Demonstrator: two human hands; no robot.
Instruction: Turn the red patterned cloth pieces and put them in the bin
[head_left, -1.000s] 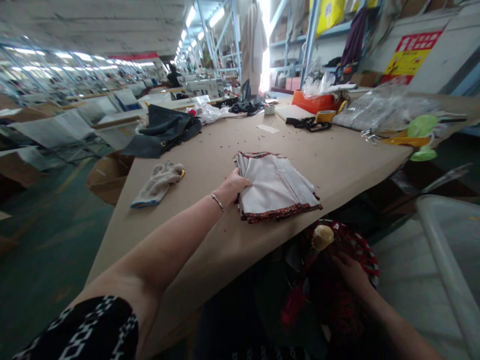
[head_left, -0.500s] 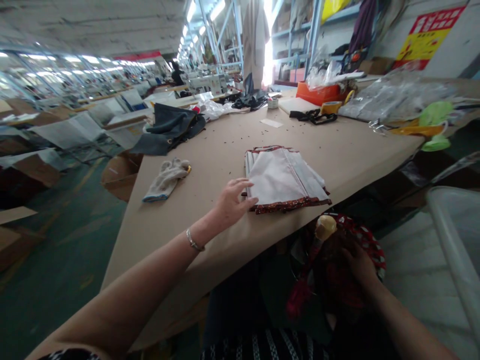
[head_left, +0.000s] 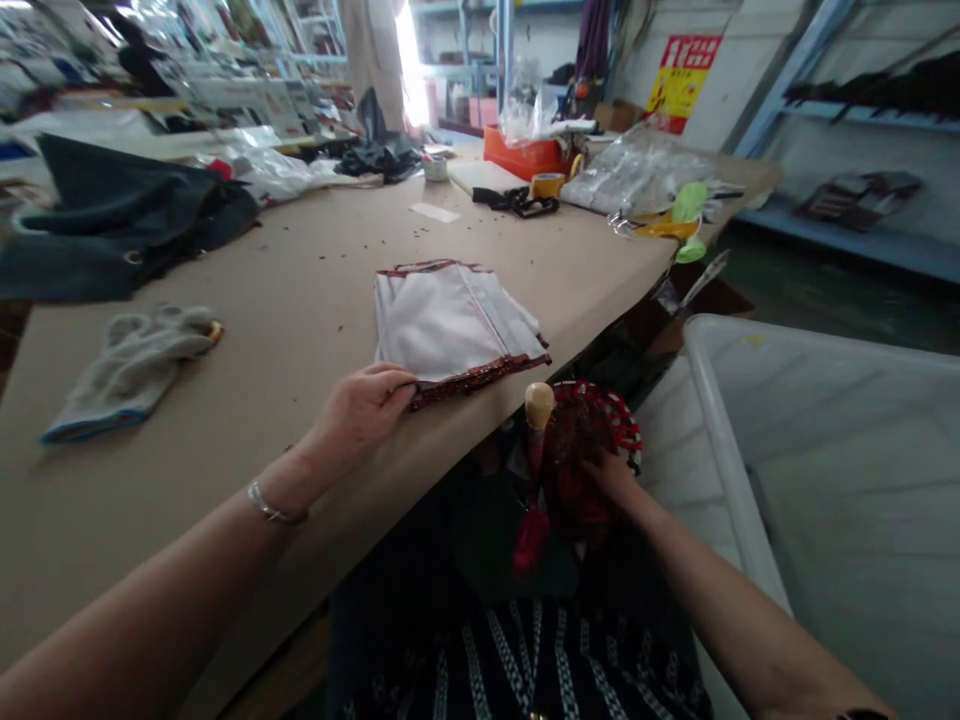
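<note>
On the table lies a stack of white fabric pieces (head_left: pixel 442 320) with dark red patterned edges. My left hand (head_left: pixel 367 405) has its thumb and fingers closed on the stack's near left corner. Below the table edge, my right hand (head_left: pixel 611 478) reaches into dark red fabric (head_left: pixel 574 450) inside a round basket (head_left: pixel 630 425) with a red and white rim. Its fingers are mostly buried in the dim cloth, so their grip is hidden. Beside the basket stands a pale rounded knob (head_left: pixel 538 405), with a red bundle (head_left: pixel 531 540) hanging under it.
A grey knit glove (head_left: pixel 139 370) lies left on the table (head_left: pixel 300 320), near dark folded cloth (head_left: pixel 127 225). Farther back are an orange bin (head_left: pixel 525 152), yellow tape (head_left: pixel 547 185), black straps (head_left: pixel 516 202) and plastic bags (head_left: pixel 637 165). A large white tub (head_left: pixel 720 440) stands at right.
The view has swung to the right. My left hand, with fingers apart at the stack's left side before, now pinches its near corner. My right hand stays in the basket.
</note>
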